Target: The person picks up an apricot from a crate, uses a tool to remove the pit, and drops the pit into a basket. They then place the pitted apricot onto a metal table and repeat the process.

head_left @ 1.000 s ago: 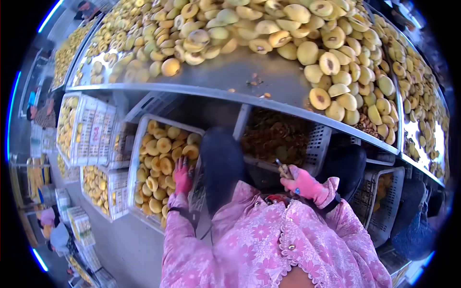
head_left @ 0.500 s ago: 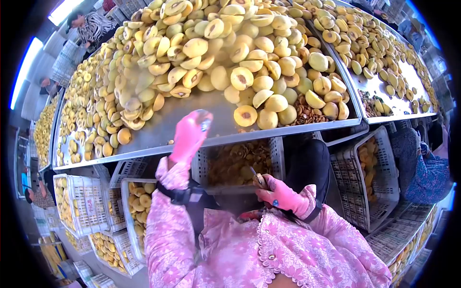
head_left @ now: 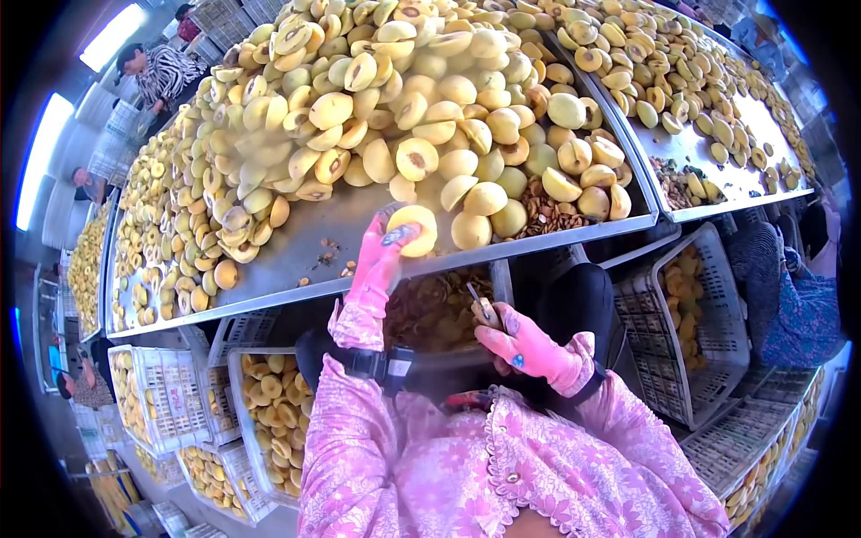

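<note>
My left hand, in a pink glove, is closed on a yellow peach half at the table's near edge, with a finger across its face. Beyond it lies a large heap of halved peaches, some with brown pits showing. My right hand, also in a pink glove, grips a small knife with a light handle and a thin metal tip. The knife is held over my lap, apart from the fruit. Below it, a crate of brown pits and scraps sits partly hidden under the table edge.
The metal table has a raised rim along its near side. Loose pits lie at its right corner. White crates of peach halves stand left and right. Co-workers sit at right and far left.
My left hand has moved right and taken hold of a peach half at the table's edge. My right hand stays nearly in place with the knife. The view has shifted slightly.
</note>
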A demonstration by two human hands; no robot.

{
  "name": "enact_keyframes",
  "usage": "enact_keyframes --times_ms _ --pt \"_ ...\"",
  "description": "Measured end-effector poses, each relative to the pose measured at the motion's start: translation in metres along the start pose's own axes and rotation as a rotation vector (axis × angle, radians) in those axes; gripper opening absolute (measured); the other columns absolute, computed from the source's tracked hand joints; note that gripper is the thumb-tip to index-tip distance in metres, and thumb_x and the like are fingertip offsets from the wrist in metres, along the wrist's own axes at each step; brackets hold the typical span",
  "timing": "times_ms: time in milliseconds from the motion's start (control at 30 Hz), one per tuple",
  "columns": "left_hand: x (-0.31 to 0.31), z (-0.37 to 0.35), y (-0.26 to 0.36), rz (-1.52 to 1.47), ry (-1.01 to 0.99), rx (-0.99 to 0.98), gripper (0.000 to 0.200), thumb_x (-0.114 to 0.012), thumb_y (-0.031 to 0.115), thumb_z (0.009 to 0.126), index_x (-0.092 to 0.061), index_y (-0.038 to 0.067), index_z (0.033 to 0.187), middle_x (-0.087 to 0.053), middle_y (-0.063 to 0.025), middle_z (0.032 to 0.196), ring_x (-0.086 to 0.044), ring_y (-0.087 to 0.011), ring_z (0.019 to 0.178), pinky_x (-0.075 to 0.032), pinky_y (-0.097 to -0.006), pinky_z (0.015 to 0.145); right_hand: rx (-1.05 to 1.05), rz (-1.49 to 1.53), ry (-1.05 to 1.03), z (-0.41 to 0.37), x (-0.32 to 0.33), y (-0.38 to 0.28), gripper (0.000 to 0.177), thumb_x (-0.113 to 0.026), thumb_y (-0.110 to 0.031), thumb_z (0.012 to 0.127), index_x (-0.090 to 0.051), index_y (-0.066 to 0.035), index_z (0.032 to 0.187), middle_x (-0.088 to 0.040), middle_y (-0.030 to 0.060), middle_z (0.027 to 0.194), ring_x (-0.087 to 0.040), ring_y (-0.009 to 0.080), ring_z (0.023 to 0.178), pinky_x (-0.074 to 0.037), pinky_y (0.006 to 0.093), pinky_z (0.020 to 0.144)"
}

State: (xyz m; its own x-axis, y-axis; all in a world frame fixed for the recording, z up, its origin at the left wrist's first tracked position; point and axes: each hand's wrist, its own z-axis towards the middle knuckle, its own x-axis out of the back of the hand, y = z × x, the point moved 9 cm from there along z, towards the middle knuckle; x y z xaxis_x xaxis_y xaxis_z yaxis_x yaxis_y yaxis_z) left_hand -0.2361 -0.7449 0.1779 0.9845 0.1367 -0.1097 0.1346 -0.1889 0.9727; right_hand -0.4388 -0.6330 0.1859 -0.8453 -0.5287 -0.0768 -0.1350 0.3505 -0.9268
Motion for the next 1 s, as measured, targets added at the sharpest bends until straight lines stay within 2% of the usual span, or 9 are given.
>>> enact_keyframes --times_ms 67,133,233,267,433,567,667,867,1000 --pt "-0.002 -0.023 -0.008 -0.445 -0.063 0.087 0.031 -0.059 0.007 0.082 -0.053 -0.002 0.111 -0.061 -0.0123 0.100 -0.063 -0.0253 0.088 -0.056 -0.0406 0.072 -0.049 0.094 -0.025 0.002 -0.009 -0.015 0.013 -0.055 -0.010 0.089 -0.050 -0.003 0.098 -0.050 -0.0021 0.082 -0.047 0.0077 0.076 -0.042 0.0245 0.067" --pt "-0.001 -0.052 -0.014 -0.565 -0.006 0.190 0.034 -0.055 0.005 0.080 -0.052 -0.003 0.113 -0.060 -0.0144 0.103 -0.061 -0.0283 0.094 -0.054 -0.0441 0.078 -0.091 0.159 -0.056 0.002 -0.024 -0.029 0.006 -0.055 -0.009 0.088 -0.049 -0.007 0.089 -0.042 -0.0042 0.071 -0.042 0.0074 0.065 -0.038 0.0257 0.058" --pt "-0.001 -0.079 -0.010 -0.595 -0.011 0.199 0.042 -0.052 0.002 0.077 -0.049 -0.004 0.119 -0.058 -0.0191 0.111 -0.058 -0.0319 0.102 -0.051 -0.0443 0.085 0.029 -0.043 -0.102 0.013 -0.043 -0.028 0.008 -0.056 -0.011 0.088 -0.049 -0.006 0.091 -0.043 0.0010 0.070 -0.043 0.0146 0.058 -0.039 0.0285 0.055" --pt "-0.003 -0.090 -0.003 -0.613 -0.024 0.182 0.043 -0.051 0.003 0.078 -0.048 -0.004 0.120 -0.057 -0.0199 0.112 -0.058 -0.0327 0.103 -0.050 -0.0444 0.087 0.101 -0.189 -0.107 0.012 -0.047 -0.035 0.013 -0.056 -0.015 0.087 -0.049 -0.005 0.091 -0.049 0.0092 0.071 -0.048 0.0256 0.059 -0.040 0.0336 0.055" --pt "-0.012 -0.116 0.006 -0.842 -0.132 0.127 0.048 -0.049 0.007 0.080 -0.042 -0.003 0.126 -0.051 -0.0229 0.121 -0.053 -0.0358 0.111 -0.045 -0.0470 0.093 0.185 -0.282 -0.001 0.013 -0.057 -0.033 0.019 -0.058 -0.018 0.087 -0.048 -0.003 0.093 -0.057 0.0181 0.075 -0.056 0.0379 0.069 -0.043 0.0410 0.058" --pt "-0.009 -0.120 -0.004 -0.826 -0.031 0.126 0.041 -0.051 0.021 0.089 -0.043 -0.001 0.123 -0.052 -0.0218 0.120 -0.053 -0.0353 0.110 -0.046 -0.0474 0.090 0.273 -0.320 0.043 0.008 -0.062 -0.039 0.020 -0.058 -0.017 0.087 -0.047 -0.002 0.094 -0.057 0.0203 0.075 -0.057 0.0408 0.069 -0.043 0.0423 0.056" --pt "-0.004 -0.121 -0.009 -0.811 0.094 0.120 0.034 -0.053 0.019 0.090 -0.047 -0.002 0.116 -0.056 -0.0220 0.112 -0.059 -0.0340 0.099 -0.051 -0.0412 0.084 0.431 -0.371 0.089 0.009 -0.065 -0.033 0.012 -0.054 -0.011 0.090 -0.047 -0.003 0.095 -0.053 0.0055 0.071 -0.052 0.0186 0.060 -0.041 0.0300 0.055" --pt "-0.001 -0.123 -0.016 -0.715 0.269 0.076 0.024 -0.060 0.010 0.086 -0.055 -0.001 0.107 -0.062 -0.0175 0.100 -0.063 -0.0265 0.085 -0.055 -0.0343 0.071 0.490 -0.538 0.182 0.014 -0.070 -0.019 0.018 -0.055 -0.012 0.088 -0.048 0.002 0.098 -0.059 0.0172 0.087 -0.058 0.0345 0.075 -0.045 0.0359 0.063" --pt "0.001 -0.122 -0.024 -0.578 0.294 0.118 0.021 -0.062 0.015 0.086 -0.060 0.001 0.102 -0.064 -0.0147 0.096 -0.064 -0.0235 0.082 -0.054 -0.0334 0.070 0.332 -0.545 0.060 0.020 -0.073 -0.015 0.025 -0.057 -0.015 0.086 -0.048 0.003 0.100 -0.060 0.0204 0.086 -0.060 0.0367 0.079 -0.046 0.0391 0.063"
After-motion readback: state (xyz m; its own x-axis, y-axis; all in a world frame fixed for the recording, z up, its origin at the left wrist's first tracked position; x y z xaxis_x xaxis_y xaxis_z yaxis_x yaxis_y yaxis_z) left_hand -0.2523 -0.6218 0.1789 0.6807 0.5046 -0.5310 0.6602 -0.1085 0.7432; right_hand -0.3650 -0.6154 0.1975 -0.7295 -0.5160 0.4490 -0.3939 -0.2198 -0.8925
